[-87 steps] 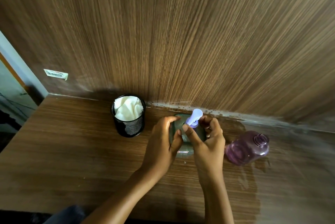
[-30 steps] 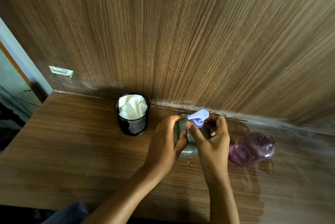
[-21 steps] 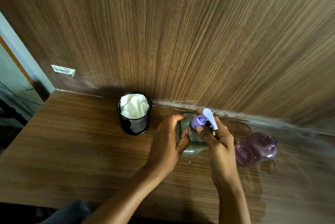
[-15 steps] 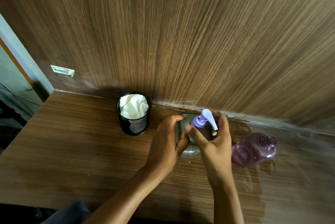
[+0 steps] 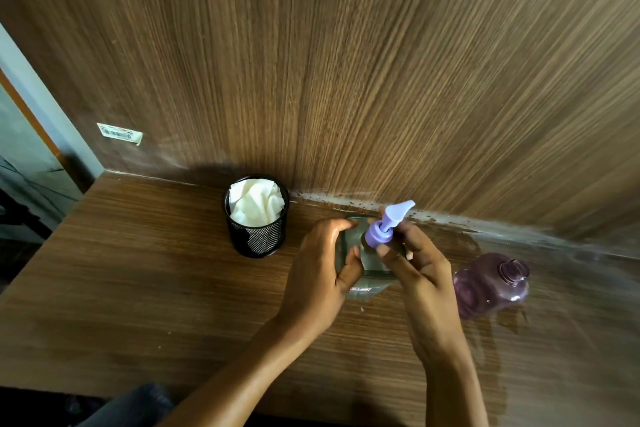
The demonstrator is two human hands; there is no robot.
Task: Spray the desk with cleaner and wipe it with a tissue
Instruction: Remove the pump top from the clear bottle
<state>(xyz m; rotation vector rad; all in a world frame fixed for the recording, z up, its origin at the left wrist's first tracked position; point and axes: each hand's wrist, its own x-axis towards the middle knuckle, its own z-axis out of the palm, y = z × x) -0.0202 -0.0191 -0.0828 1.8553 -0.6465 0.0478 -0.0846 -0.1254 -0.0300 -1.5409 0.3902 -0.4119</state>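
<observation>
the lilac pump head [image 5: 391, 222] has swung round again; its nozzle is now aimed up and right, toward the wall.

half a second ago the nozzle pointed down to the right. the right hand [image 5: 420, 276] has twisted it on, thumb and fingers [image 5: 415, 238] pinched on the lilac collar. the left hand [image 5: 322, 281] stays wrapped round the clear cleaner bottle [image 5: 372, 262], fingers curled over its far side, steadying it upright on the desk [image 5: 138, 271] close to the back wall. i judge the pump is being screwed on or unlocked, so spraying from this bottle has not started, though wet streaks already lie on the desk to the right. the tissue [image 5: 256, 203] sits untouched in the black mesh cup [image 5: 258, 241] just left of the hands, and a purple bottle [image 5: 491, 283] lies tipped over to the right.
</observation>
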